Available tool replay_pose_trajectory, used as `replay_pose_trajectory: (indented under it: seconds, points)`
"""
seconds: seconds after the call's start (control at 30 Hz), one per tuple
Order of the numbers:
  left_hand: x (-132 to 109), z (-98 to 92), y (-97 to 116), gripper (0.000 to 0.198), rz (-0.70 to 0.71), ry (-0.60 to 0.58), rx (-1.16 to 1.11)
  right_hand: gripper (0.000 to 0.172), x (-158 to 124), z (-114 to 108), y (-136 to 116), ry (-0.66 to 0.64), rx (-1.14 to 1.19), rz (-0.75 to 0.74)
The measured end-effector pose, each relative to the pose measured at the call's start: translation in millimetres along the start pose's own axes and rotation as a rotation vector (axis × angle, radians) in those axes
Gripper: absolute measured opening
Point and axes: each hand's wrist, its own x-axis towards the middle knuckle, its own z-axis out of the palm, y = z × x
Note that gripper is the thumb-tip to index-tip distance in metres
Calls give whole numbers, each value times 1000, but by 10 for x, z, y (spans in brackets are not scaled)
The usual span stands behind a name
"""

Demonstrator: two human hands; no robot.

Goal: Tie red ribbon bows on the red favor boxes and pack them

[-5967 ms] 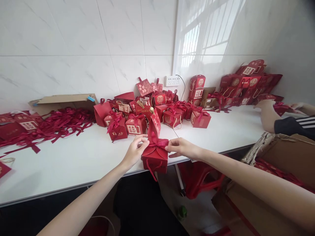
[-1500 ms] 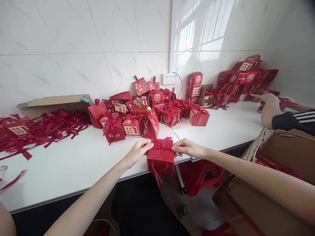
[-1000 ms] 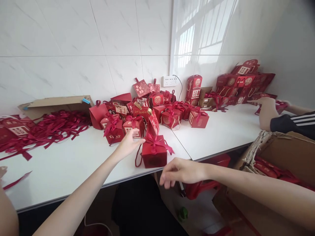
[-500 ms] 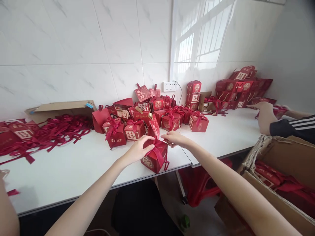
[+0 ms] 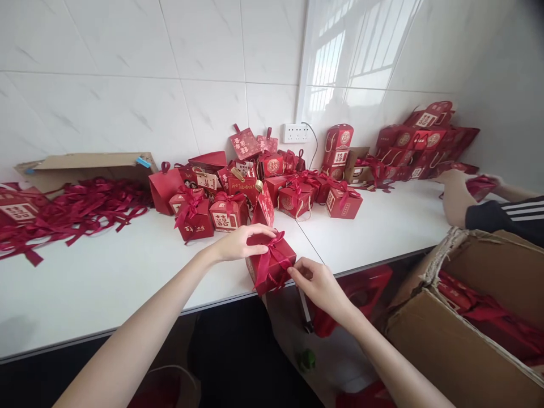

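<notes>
White tiles [image 5: 119, 119] back a white tabletop [image 5: 140, 294]; at its front edge sits a red box [image 5: 258, 265], its bow [image 5: 275, 245] formed but seemingly unsettled. The left hand [image 5: 242, 241] spreads over the box; the right hand [image 5: 317, 283] pinches a ribbon tail [image 5: 283, 262]. Bowed boxes [image 5: 224, 220] stand behind; loose ribbons [image 5: 100, 207] lie toward the left end.

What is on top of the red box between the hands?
A ribbon bow lies on top of the red box, its tails running toward the near edge. The left hand covers the top's far left part; what lies beneath it cannot be seen.
</notes>
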Motion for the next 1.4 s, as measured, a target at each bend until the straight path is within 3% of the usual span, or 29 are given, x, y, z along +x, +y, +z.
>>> replay_pose_trajectory:
  seconds: [0.07,0.13,0.23,0.3,0.33,0.4,0.53,0.6,0.7,0.83,1.07,1.27,1.4]
  points:
    - [-40,16,1,32,8,28,10,22,-1,-65,19,2,-103,-41]
    - [-108,30,-6,37,28,91,-22,18,2,-219,37,-103,-222,-46]
    - [-250,67,-22,40,-40,378,-151,22,63,-531,36,-253,-307,-2]
    - [-341,112,-18,35,-193,588,-174,32,182,-677,-8,-145,-277,25]
    - [-376,141,-8,38,-275,635,-155,38,267,-705,-46,-50,-245,35]
    - [-418,206,34,47,-398,614,-79,47,470,-655,-140,54,-177,51]
    - [-420,319,130,52,-506,501,-28,56,806,-329,-303,-127,-202,91]
    - [-413,350,148,50,-524,469,-96,54,857,-202,-321,-147,-247,64]
    - [-420,371,131,45,-501,476,-201,45,799,-140,-266,-90,-199,-6]
    - [-423,398,70,32,-399,615,-352,34,630,-141,-153,-45,101,-47]
    - [-355,507,-22,34,-322,806,-582,40,469,57,-3,70,343,-89]
    - [-350,595,-58,38,-330,825,-584,41,447,100,59,92,385,-119]
    - [-364,578,-68,41,-384,780,-696,42,429,-8,59,-9,376,-89]
